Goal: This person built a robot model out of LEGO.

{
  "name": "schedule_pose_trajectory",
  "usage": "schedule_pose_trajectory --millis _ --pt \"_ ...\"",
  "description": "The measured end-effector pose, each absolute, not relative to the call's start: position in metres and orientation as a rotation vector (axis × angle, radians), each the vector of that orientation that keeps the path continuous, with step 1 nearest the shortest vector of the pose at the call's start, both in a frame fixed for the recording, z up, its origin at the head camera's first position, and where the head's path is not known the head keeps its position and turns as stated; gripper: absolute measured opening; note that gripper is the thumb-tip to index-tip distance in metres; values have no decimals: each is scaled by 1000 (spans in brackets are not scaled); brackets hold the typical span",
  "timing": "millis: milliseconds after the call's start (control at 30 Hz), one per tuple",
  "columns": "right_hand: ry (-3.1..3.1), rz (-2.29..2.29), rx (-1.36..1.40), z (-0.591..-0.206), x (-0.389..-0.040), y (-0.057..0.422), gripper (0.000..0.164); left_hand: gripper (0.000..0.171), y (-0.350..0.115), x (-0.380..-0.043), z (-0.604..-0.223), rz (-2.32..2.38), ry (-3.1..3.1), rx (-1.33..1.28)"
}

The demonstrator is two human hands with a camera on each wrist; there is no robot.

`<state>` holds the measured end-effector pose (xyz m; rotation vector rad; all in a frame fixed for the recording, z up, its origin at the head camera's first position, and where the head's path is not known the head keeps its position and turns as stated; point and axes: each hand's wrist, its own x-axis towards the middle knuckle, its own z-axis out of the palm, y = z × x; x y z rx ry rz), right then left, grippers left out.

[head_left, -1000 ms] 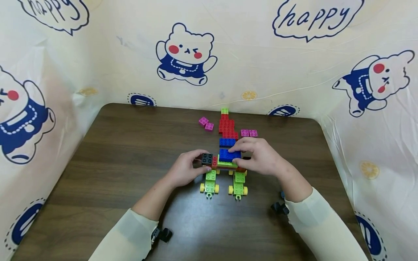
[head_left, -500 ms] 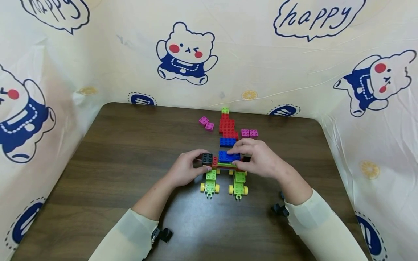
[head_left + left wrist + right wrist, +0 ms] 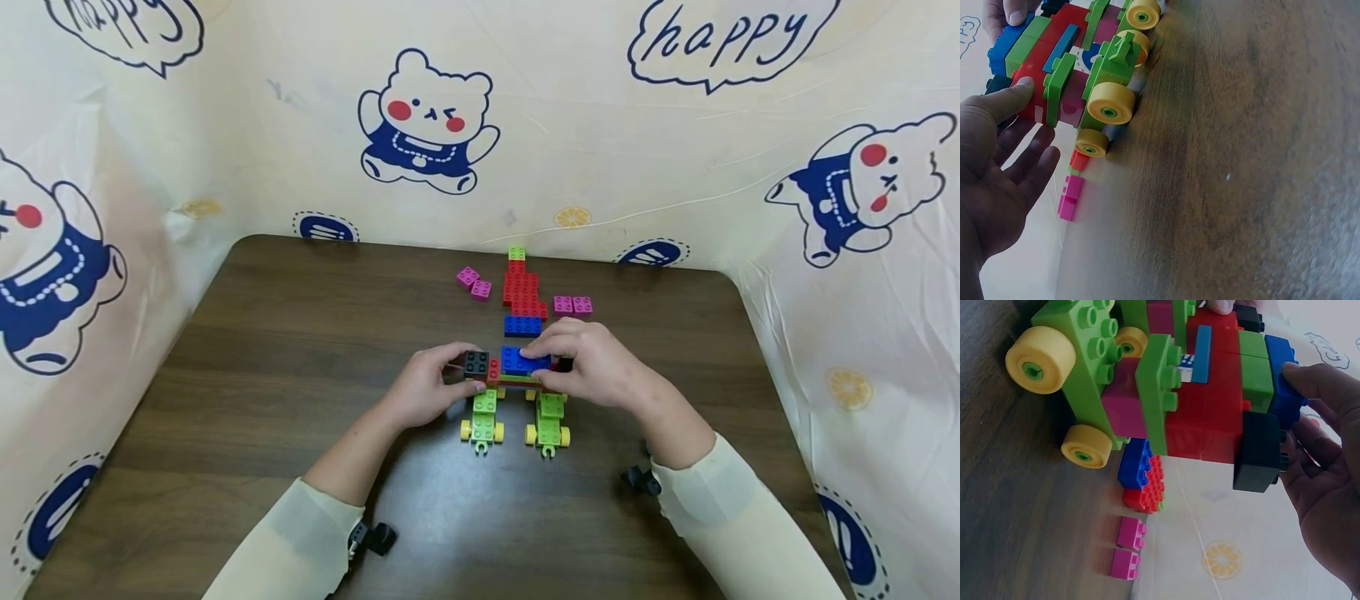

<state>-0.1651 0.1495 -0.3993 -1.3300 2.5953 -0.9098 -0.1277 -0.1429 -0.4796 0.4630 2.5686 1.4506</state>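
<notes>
While grips (image 3: 426,387) (image 3: 596,360) hold bricks (image 3: 527,360), table sides (image 3: 180,371) lie distant.

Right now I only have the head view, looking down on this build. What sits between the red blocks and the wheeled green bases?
Observer: In the right wrist view, above the nearer green base comes a magenta block, then a green brick against the red blocks.
Operator: And what lies along the underside of the red blocks?
Observer: A thin blue piece; both wrist views show it.
Operator: The right hand pinches a blue block. How many green blocks are directly under it?
Observer: Two show in the right wrist view, with a seam between them.
</notes>
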Motion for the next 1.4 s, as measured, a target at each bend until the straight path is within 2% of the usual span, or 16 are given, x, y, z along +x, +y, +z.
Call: schedule_pose_trajectory --millis 500,733,1000,1400 --pt "2508 -1018 -1187 -405 -170 158 38 35 -142 -128 -479 1441 2572 464" --pt "2469 -1293 -1024 -427 -192 164 25 34 -144 -124 -479 1465 2563 482" --pt "2578 -1208 -837 -449 -212 167 27 34 -143 -127 -482 1484 2553 504" --pt "2698 -920 -883 -479 -233 158 37 34 -143 -125 -482 1497 2527 499"
